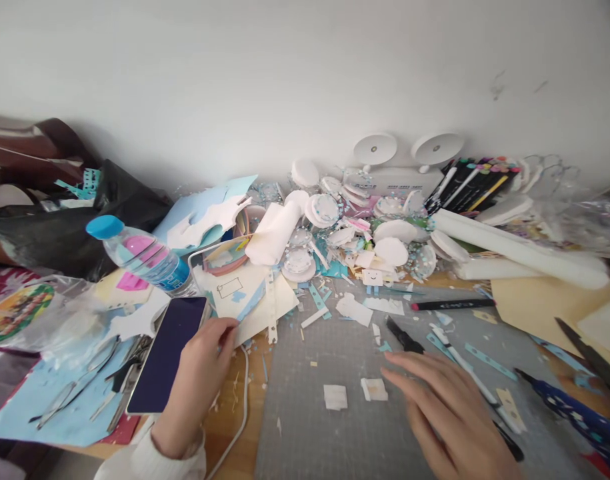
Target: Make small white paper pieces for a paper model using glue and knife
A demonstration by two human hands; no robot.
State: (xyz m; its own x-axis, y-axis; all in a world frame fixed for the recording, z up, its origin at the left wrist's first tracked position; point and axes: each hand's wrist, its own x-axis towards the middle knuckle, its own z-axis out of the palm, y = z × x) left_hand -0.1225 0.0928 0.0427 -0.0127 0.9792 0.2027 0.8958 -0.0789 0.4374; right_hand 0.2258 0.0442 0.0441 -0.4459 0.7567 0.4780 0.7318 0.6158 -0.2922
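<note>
My left hand (199, 373) is closed, thumb and forefinger pinched at the lower end of a light blue paper strip (251, 301) above a cream sheet. Its forearm passes beside a dark-screened phone (167, 357). My right hand (447, 407) is open, fingers stretched low over the grey cutting mat (305, 433). Near its fingertips lie two small white pieces, a flat square (335, 397) and a thicker block (374, 389). A black-handled cutter (403, 335) lies just beyond the fingers, and a white pen (472, 373) runs partly behind the hand.
A water bottle (145, 257) tilts at the left, above glasses (77, 387) on blue paper. White discs (325, 210) and scraps crowd along the wall. Markers (477, 187), a white roll (519, 247), a blue starred tool (569, 413) and scissor blades (587, 353) are at the right.
</note>
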